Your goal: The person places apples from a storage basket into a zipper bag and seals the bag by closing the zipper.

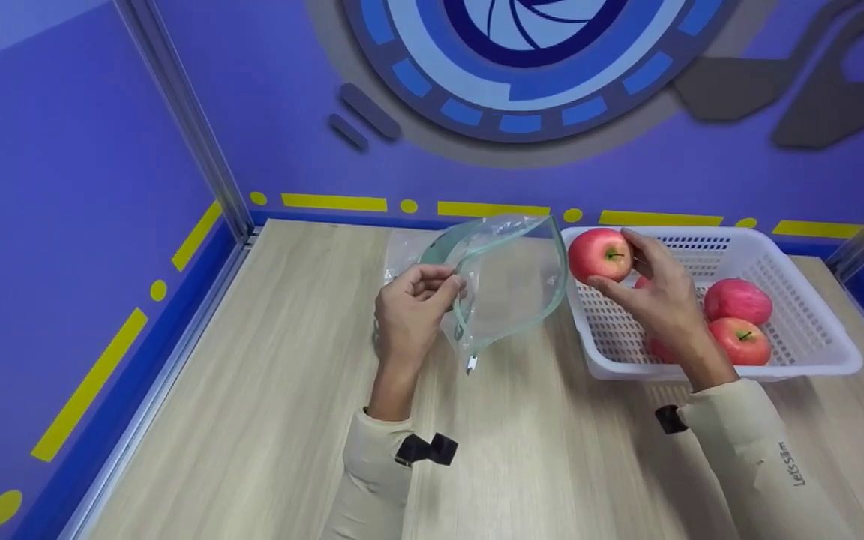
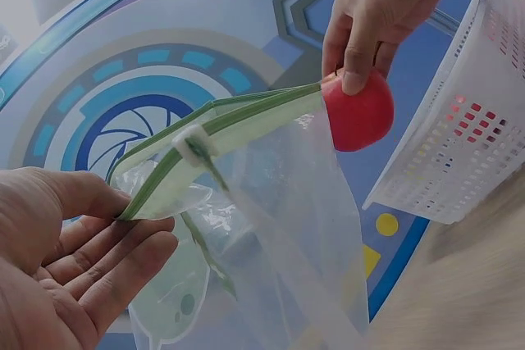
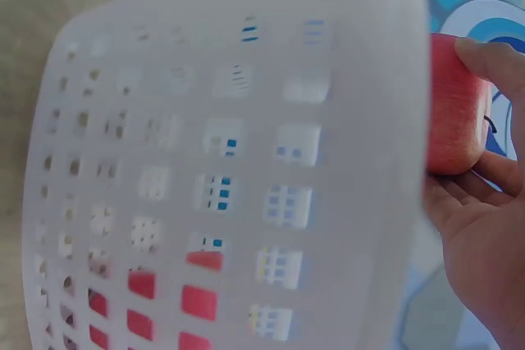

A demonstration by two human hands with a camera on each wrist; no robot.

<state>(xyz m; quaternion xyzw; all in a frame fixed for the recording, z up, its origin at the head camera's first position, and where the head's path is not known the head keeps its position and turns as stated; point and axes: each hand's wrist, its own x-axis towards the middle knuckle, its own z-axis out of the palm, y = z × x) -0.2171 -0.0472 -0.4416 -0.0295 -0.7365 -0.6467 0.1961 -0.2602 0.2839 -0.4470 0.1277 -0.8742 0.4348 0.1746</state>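
Observation:
A clear zip bag (image 1: 514, 289) with a pale green edge stands open-mouthed over the table. My left hand (image 1: 413, 307) pinches its rim between thumb and fingers; the white zip slider (image 1: 472, 364) hangs at the near corner. In my right hand (image 1: 661, 289) is a red apple (image 1: 601, 255), gripped between thumb and fingers above the basket's left rim, close to the bag's right edge. The left wrist view shows that apple (image 2: 359, 111) beside the far end of the bag's mouth. More apples (image 1: 738, 301) lie in the white basket (image 1: 814, 330), some partly hidden by my right hand.
The perforated basket takes up the right side of the wooden table (image 1: 267, 390). Blue printed panels (image 1: 274, 112) stand behind and at the sides, joined by a metal post (image 1: 188, 112) at the back left corner.

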